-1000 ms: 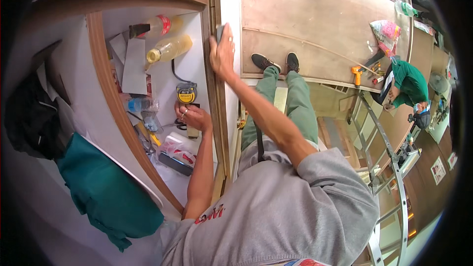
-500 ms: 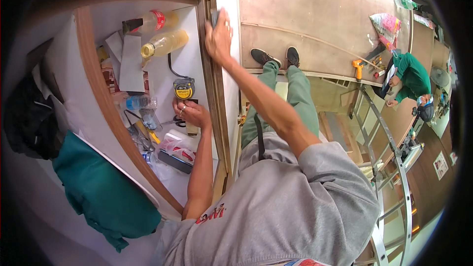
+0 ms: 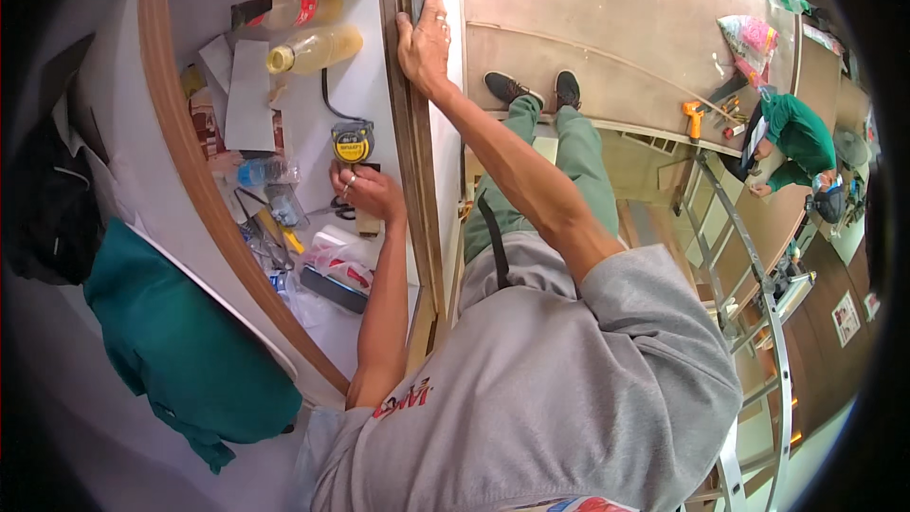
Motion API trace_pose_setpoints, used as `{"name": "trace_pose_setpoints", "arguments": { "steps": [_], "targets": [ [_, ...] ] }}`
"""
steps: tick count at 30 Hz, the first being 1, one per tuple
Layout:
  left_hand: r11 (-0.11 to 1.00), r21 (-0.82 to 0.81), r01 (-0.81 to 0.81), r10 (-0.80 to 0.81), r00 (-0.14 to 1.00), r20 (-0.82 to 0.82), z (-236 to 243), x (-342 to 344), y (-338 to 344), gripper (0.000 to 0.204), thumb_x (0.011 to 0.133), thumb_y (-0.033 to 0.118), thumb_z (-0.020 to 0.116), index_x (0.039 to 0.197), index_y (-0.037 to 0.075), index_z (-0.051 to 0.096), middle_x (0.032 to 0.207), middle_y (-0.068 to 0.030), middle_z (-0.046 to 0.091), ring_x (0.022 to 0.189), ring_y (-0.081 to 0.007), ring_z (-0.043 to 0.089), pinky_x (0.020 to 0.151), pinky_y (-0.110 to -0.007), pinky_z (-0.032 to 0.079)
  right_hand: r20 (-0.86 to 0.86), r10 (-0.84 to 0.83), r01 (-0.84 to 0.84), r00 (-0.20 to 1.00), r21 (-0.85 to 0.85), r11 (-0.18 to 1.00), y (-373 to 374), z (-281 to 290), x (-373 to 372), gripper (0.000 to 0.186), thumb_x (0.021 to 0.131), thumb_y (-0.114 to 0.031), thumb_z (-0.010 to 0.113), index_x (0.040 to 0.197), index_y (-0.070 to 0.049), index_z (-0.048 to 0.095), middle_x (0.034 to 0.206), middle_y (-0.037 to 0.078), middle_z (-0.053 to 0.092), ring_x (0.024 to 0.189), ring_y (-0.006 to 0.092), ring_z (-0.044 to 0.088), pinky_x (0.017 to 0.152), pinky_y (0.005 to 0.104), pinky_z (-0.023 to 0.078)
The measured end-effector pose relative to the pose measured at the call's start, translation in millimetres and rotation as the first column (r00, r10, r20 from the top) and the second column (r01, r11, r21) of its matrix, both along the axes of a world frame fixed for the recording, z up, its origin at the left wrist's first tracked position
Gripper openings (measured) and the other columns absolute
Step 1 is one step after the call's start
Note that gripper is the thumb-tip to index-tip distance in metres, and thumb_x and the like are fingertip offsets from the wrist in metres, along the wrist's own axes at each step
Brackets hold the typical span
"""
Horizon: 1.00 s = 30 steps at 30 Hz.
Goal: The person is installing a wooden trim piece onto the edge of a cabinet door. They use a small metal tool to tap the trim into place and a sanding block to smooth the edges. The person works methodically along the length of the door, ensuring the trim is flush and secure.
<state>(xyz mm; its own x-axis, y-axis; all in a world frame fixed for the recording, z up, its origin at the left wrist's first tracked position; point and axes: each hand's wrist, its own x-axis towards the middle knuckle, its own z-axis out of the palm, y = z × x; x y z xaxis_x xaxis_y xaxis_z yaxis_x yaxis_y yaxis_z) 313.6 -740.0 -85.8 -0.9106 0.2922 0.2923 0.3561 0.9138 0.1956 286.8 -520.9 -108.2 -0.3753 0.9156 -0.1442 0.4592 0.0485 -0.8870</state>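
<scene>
The tape measure (image 3: 352,144) was yel. w/ blk. trim, the block (image 3: 417,6) grey, the cabinet edge strip (image 3: 163,133) brn. w/ a wood-grain pattern, & the shelf (image 3: 301,118) wht. One plastic btl. (image 3: 322,48) looked pale yel., the red-labelled btl. (image 3: 284,9) clear to yel., & the small btl. (image 3: 268,172) clear w/ lt. blue. The garment (image 3: 190,341) was dk. teal, T-shirt (image 3: 540,370) heather grey w/ red & blk. chest print, trousers (image 3: 564,163) sage grn., sneakers (image 3: 567,89) blk., pistol-grip tool (image 3: 694,121) orange, & the co-worker's top (image 3: 798,131) grn.
</scene>
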Motion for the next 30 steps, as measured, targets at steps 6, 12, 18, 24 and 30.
{"name": "trace_pose_setpoints", "arguments": {
  "steps": [6, 12, 18, 24, 30],
  "targets": [
    [1.000, -0.015, -0.025, 0.024, 0.999, -0.023, 2, 2, -9, 0.012, 0.091, 0.005, 0.046, 0.095, -0.005, 0.049, 0.122, -0.0235, 0.055, 0.117, -0.0400, 0.051, 0.100, -0.052, 0.040, 0.003, 0.055, -0.054, 0.998, -0.152, 0.987, -110, 5, 61, 0.067, 0.097, -0.023, 0.051, 0.148, 0.008, 0.020, 0.150, 0.030, 0.030, 0.139, 0.0422, 0.030, 0.115, 0.0482, 0.023],
    [0.999, -0.037, -0.024, 0.024, 1.000, -0.003, 0, -1, -8, 0.018, 0.093, 0.008, 0.046, 0.101, -0.007, 0.051, 0.123, -0.0238, 0.054, 0.118, -0.0391, 0.051, 0.101, -0.051, 0.039, -0.038, 0.001, -0.005, 0.999, -0.104, 0.995, -42, 9, 22, 0.069, 0.096, -0.023, 0.053, 0.149, 0.006, 0.019, 0.150, 0.030, 0.028, 0.140, 0.0424, 0.028, 0.115, 0.0497, 0.021],
    [0.999, -0.006, -0.032, 0.032, 0.999, -0.010, 2, 4, -6, 0.017, 0.093, 0.009, 0.046, 0.099, -0.006, 0.051, 0.124, -0.0235, 0.054, 0.119, -0.0393, 0.051, 0.102, -0.051, 0.039, -0.015, 0.057, -0.058, 0.998, -0.141, 0.988, -116, 11, 68, 0.067, 0.097, -0.023, 0.050, 0.149, 0.006, 0.019, 0.151, 0.030, 0.028, 0.140, 0.0428, 0.028, 0.116, 0.0453, 0.022],
    [0.999, -0.035, -0.008, 0.008, 1.000, -0.018, 2, 0, -10, 0.019, 0.093, 0.008, 0.047, 0.104, -0.006, 0.053, 0.124, -0.0226, 0.055, 0.118, -0.0388, 0.052, 0.100, -0.050, 0.040, -0.031, 0.026, -0.028, 0.999, -0.066, 0.997, -42, 9, 28, 0.067, 0.097, -0.022, 0.051, 0.149, 0.006, 0.019, 0.150, 0.030, 0.029, 0.140, 0.0427, 0.028, 0.115, 0.0481, 0.021],
    [0.999, -0.003, -0.034, 0.034, 0.999, -0.028, 4, 4, -7, 0.016, 0.093, 0.007, 0.046, 0.101, -0.005, 0.052, 0.124, -0.0220, 0.056, 0.119, -0.0382, 0.052, 0.100, -0.050, 0.040, 0.005, 0.018, -0.017, 1.000, -0.168, 0.986, -116, 10, 61, 0.068, 0.096, -0.026, 0.051, 0.148, 0.007, 0.021, 0.150, 0.029, 0.030, 0.140, 0.0423, 0.028, 0.115, 0.0481, 0.021]
  ]
}}
